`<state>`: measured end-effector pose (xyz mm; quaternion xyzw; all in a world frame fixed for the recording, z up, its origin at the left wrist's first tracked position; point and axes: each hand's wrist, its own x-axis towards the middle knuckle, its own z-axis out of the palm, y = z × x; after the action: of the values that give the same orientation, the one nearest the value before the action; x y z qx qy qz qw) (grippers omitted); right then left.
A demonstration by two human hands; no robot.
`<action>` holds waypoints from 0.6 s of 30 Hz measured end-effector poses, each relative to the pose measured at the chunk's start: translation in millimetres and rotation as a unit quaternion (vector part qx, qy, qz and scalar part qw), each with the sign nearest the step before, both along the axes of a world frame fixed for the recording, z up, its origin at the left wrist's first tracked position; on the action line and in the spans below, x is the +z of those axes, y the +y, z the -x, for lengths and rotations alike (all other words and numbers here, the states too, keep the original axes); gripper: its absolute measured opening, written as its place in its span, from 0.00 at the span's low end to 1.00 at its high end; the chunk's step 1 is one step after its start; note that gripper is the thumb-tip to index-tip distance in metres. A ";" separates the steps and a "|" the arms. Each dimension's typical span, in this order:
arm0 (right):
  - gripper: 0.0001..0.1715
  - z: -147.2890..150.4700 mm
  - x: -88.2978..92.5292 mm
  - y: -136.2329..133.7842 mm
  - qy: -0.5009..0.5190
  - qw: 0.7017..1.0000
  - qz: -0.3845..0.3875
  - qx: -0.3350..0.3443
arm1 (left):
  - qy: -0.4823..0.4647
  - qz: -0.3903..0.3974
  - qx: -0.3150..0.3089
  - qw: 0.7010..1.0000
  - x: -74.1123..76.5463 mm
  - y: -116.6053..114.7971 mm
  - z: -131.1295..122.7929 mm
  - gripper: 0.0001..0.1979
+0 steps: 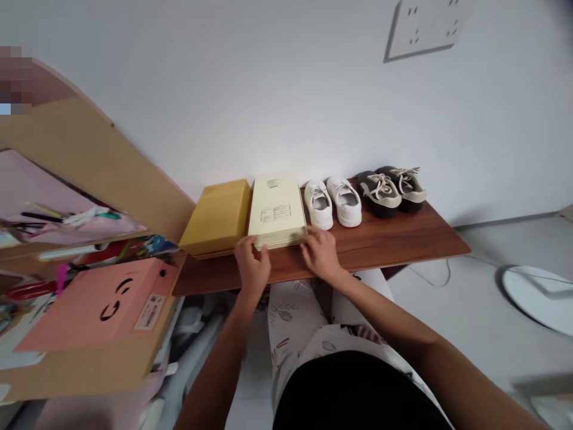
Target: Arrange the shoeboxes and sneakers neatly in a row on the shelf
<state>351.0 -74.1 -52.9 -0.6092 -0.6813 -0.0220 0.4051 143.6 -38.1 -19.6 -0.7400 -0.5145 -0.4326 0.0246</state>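
A cream shoebox with printed labels lies flat on a narrow reddish-brown wooden table, its lid on. My left hand is at the box's near left corner, thumb and fingers bent against its edge. At the near right corner, my right hand has its fingertips on the box's side and front edge. A yellow shoebox lies just left of the cream one. To the right stand a pair of white sneakers and a pair of dark and beige lace-up shoes.
A pink box sits on a cluttered desk at the left. A white wall with an outlet plate rises behind the table. On the floor at the right is a round white base with a cord.
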 end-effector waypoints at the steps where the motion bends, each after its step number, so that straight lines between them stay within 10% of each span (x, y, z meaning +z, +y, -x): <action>1: 0.19 -21.9 1.3 0.8 0.015 0.999 -0.015 -0.043 | -0.002 0.011 -0.060 0.998 5.7 -6.3 -25.9 0.14; 5: 0.22 -97.4 5.2 25.4 0.035 0.983 -0.033 -0.178 | 0.034 0.087 -0.299 0.950 19.1 3.3 -133.4 0.09; 11: 0.25 -138.1 2.7 59.0 0.078 0.982 0.085 -0.152 | 0.068 0.225 -0.065 0.970 5.7 65.0 -229.4 0.11; 18: 0.25 -149.5 -1.0 37.1 0.340 0.923 0.034 -0.177 | -0.153 0.225 -0.078 0.959 -13.8 86.6 -219.4 0.08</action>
<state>500.5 -37.0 -53.9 -0.7041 -0.3844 0.1383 0.5808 363.1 48.5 -33.4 -0.6891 -0.5365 -0.4147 -0.2556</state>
